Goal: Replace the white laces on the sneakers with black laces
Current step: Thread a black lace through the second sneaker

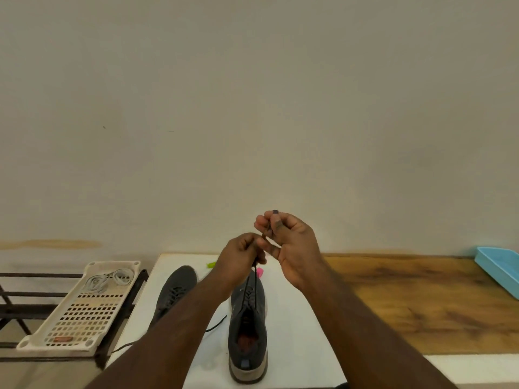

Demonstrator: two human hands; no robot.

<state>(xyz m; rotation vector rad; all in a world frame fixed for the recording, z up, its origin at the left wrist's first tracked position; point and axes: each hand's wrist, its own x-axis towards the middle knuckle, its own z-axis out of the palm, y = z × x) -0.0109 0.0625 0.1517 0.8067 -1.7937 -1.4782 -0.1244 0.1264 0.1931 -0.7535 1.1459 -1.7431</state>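
Note:
Two dark grey sneakers stand on a white board. The right sneaker points away from me with a black lace threaded through its eyelets. Both ends of that lace rise taut above the shoe. My left hand grips them just above the tongue. My right hand is raised a little higher and pinches the lace ends between thumb and fingers. The left sneaker lies partly under my left forearm, black laced, with a loose lace end trailing on the board. White laces lie coiled in a cream perforated tray.
The cream tray sits on a dark metal rack at the left. A wooden tabletop extends to the right, with a light blue tray at its far right. A green object and a pink object lie behind the sneakers.

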